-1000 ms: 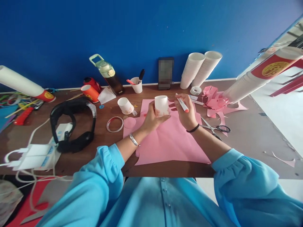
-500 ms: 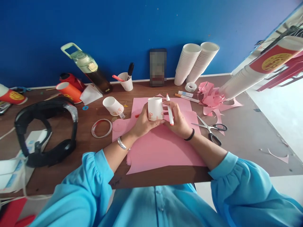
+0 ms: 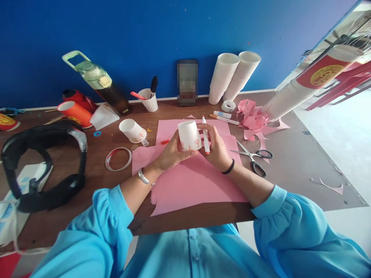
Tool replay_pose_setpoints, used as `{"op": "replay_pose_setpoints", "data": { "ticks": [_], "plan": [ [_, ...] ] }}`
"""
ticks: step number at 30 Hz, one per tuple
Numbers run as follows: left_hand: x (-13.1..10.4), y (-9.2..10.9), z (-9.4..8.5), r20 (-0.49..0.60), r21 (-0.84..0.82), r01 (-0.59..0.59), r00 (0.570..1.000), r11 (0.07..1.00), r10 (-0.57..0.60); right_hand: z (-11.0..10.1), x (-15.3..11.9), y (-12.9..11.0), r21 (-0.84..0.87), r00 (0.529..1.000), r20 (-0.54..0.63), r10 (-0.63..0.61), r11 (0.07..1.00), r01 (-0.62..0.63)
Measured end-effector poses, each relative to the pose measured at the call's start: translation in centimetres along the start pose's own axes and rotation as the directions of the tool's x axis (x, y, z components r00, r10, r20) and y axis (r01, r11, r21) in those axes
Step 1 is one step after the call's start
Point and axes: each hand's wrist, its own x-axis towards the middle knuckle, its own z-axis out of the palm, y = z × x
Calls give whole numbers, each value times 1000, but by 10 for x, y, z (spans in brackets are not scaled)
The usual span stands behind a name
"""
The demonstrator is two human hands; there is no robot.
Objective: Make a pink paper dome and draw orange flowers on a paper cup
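A white paper cup (image 3: 189,135) with small red flower drawings near its lower edge is held over pink paper sheets (image 3: 199,181). My left hand (image 3: 171,154) grips the cup from its left side, thumb along the bottom. Beside the cup, my right hand (image 3: 216,148) has its fingers closed on a white marker (image 3: 205,135) with an orange-red tip pointing up. A red marker cap (image 3: 165,142) lies on the paper just left of the cup. Another decorated paper cup (image 3: 132,130) rests tilted to the left.
Scissors (image 3: 255,156) and pink paper scraps (image 3: 252,116) lie right, near stacked white cups (image 3: 224,77). A tape roll (image 3: 118,158), black headset-like strap (image 3: 43,166) and bottle (image 3: 101,85) are left. A phone (image 3: 187,83) leans on the wall beside a cup of pens (image 3: 149,101).
The cup has been turned and tilted in my left hand, so a flower now faces me on its right. The marker stays in my right hand. The view has shifted slightly right.
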Motion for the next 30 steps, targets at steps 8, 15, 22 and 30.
{"op": "replay_pose_setpoints", "data": {
  "ticks": [8, 15, 22, 30],
  "plan": [
    [-1, 8, 3, -138, 52, 60, 989, 997, -52, -16, -2, -14, -185, 993, 47, -105, 976, 111],
    [-2, 10, 1, -118, 142, 84, 991, 986, -67, -41, -10, -30, -250, 941, -31, -337, 914, 320],
    [1, 10, -1, -71, 209, 67, 996, 976, -54, -41, -16, -38, -195, 905, -54, -422, 893, 405],
    [1, 18, 2, -43, 83, 81, 996, 993, -78, -42, -18, -38, -205, 907, -100, -409, 901, 383]
  ]
}}
